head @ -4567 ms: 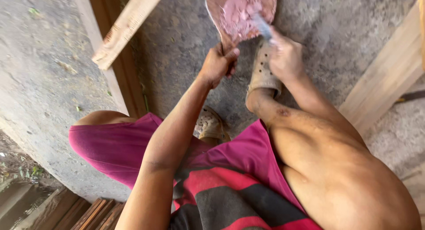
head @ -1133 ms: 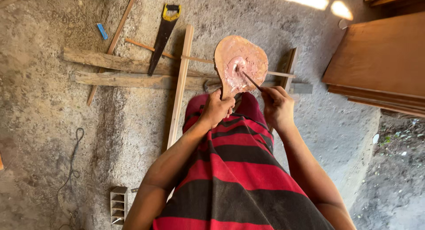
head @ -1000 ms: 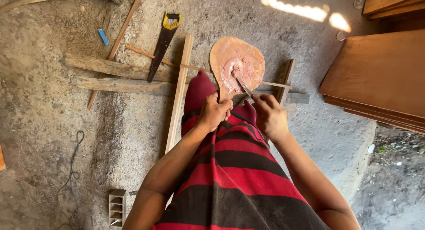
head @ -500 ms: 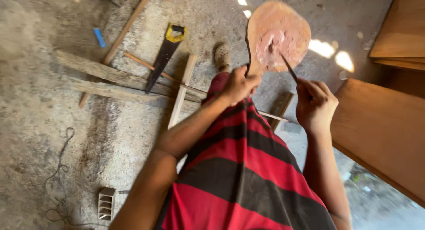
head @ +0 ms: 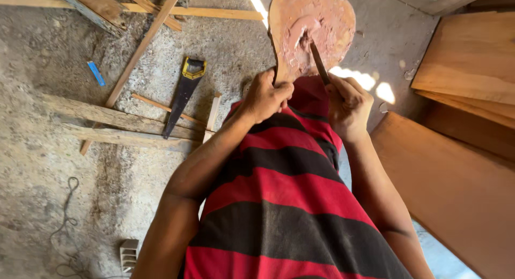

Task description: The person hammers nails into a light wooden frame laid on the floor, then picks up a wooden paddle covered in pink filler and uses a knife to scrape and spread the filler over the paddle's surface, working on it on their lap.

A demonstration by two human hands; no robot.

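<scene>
Left hand fingers clenched on lower edge of paste-smeared paddle board. Right hand pinching putty knife, blade angled up-left into paste, just above fingers.

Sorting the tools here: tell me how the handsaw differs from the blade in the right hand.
The handsaw lies untouched on the concrete; the blade is gripped by the right hand. The handsaw is broader with a yellow-trimmed handle; the blade is slim, its tip on the paste-smeared board. Both look dark.

Soft, even daylight fills the scene, fairly bright. Glaring sun patches burn out on the grey concrete floor near its top edge. Focus is sharp; wide-angle stretching bends the edges.
</scene>
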